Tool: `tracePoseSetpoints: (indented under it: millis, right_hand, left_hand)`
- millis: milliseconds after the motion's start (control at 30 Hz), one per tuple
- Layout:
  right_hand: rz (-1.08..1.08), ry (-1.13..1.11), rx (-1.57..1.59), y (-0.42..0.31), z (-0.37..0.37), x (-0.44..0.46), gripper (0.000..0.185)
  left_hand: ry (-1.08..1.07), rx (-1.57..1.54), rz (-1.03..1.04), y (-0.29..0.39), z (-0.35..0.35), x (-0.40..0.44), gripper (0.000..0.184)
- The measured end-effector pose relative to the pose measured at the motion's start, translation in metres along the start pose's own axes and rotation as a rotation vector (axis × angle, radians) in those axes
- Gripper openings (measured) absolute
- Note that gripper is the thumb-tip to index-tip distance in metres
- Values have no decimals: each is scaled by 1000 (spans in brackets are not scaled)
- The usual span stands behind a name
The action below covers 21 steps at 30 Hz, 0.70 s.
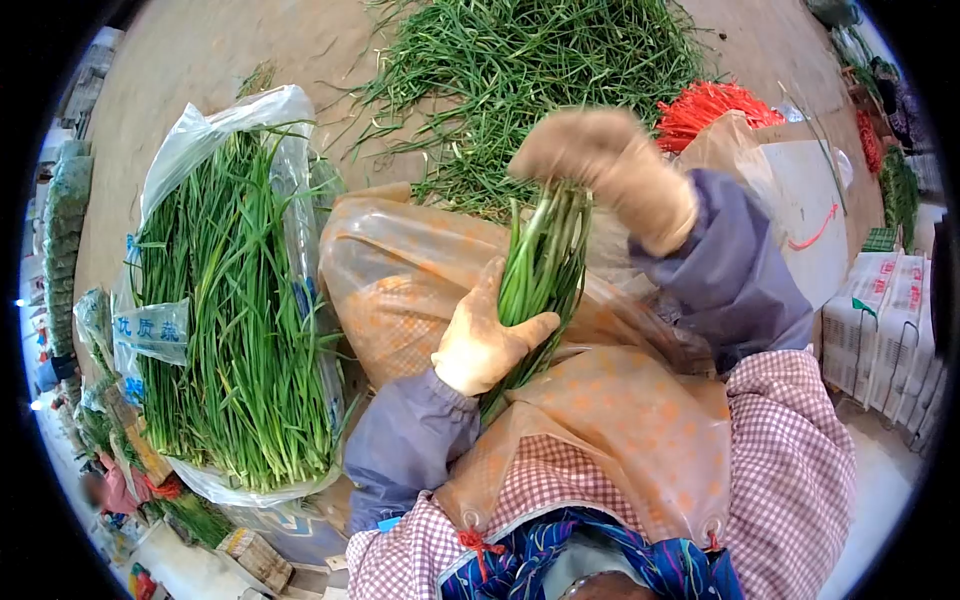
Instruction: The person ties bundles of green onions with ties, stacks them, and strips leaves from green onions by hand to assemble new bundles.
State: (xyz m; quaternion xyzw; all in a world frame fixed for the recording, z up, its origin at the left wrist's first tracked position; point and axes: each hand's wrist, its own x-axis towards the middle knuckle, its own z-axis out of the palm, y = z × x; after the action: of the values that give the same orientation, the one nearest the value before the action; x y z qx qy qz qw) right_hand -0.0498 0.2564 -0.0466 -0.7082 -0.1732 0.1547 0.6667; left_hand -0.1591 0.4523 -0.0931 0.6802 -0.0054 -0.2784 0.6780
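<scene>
Bunch of long green stems (545, 250): held upright-ish over the lap, thin pale ends up, leafy part running down toward the chest. Left hand (480, 345), gloved, grip clamped around the bunch at its middle, thumb across the front. Right hand (610, 165), gloved, at the top ends of the stems; motion blur, so cannot tell if that grip is closed on any stems or just brushing over them.

Step in hand, as judged: working the top ends while the left hand carries the bunch. Next move calls for a firm left grip so stems don't slide or fan out, and a light right touch so the thin ends don't snap.

Under both hands: clear orange-patterned apron (640, 420) over the lap. Beyond the knees: big loose pile of the same-looking greens (540, 60), tangled, on the floor (200, 50). Beside the pile, right side: heap of red strips (715, 110), near a white board (800, 190). Left of the lap: open plastic bag (215, 115) with greens laid lengthwise (225, 320), fairly neat. Far right: white crates (880, 320), stacked.
</scene>
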Motion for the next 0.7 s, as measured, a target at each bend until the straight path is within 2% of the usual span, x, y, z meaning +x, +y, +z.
tracePoseSetpoints:
  millis: [33, 67, 133, 200, 267, 300, 333, 367, 400, 467, 533, 567, 667, 700]
  right_hand:
    - [-169, 117, 11, 9, -21, 8, 16]
    - [-188, 181, 291, 3, -36, 11, 25]
    - [-185, 274, 586, 22, -86, 7, 29]
    - [-129, 336, 616, 52, -109, -4, 28]
    - [9, 177, 641, 66, -78, -18, 51]
    - [170, 103, 654, 60, -50, -30, 76]
    - [176, -62, 691, 66, -29, -35, 94]
    - [160, -124, 727, 68, -3, -38, 103]
    - [187, -68, 663, 45, 20, -31, 103]
    - [148, -282, 980, 56, 39, -24, 109]
    - [166, -357, 976, 43, 39, -16, 111]
    - [114, -333, 986, 36, 45, -10, 107]
    - [161, -290, 1028, 13, 50, -12, 98]
    - [178, -202, 1097, 11, 54, -12, 72]
  left_hand:
    - [-23, -97, -40, 0, -2, 0, 67]
    - [-50, -191, -79, 0, -5, 1, 66]
    - [-83, -307, -138, 8, -11, -1, 63]
    - [-105, -446, -213, 16, -19, -4, 62]
    - [-110, -545, -210, 17, -23, -5, 61]
    - [-126, -602, -222, 15, -25, -6, 61]
    - [-144, -656, -237, 14, -26, -5, 61]
    - [-146, -675, -216, 19, -22, -6, 62]
    - [-200, -663, -258, 20, -22, -5, 65]
    - [-304, -637, -339, 24, -23, -2, 70]
    - [-383, -713, -356, 26, -21, 1, 69]
    - [-424, -764, -367, 20, -23, 2, 69]
    - [-466, -814, -377, 17, -25, 1, 69]
    - [-443, -804, -363, 26, -22, -1, 70]
